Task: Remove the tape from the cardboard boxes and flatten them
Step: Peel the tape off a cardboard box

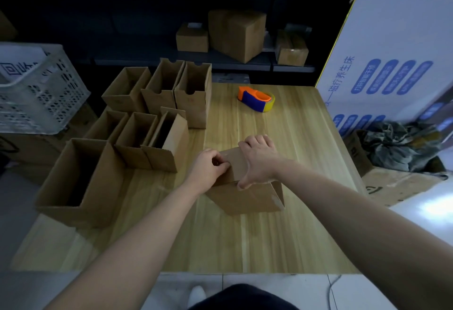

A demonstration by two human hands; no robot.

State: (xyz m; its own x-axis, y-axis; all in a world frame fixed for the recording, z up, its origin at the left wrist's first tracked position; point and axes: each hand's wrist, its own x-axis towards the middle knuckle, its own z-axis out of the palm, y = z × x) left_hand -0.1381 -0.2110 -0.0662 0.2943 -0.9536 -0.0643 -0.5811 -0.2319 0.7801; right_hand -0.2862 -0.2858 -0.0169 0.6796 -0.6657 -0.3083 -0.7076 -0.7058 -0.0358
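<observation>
A small closed cardboard box stands on the wooden table in front of me. My right hand lies over its top, fingers curled over the far edge and thumb against the near side. At the top's left end, my left hand has its fingers curled and pinching at the tape; the tape itself is too faint to see. Several open-topped cardboard boxes stand in rows on the table's left part, the biggest one nearest me.
An orange-and-blue tape dispenser lies at the table's far side. A white plastic crate is at the left. Taped boxes sit on a dark shelf behind. A big white printed carton and crumpled cloth are at the right.
</observation>
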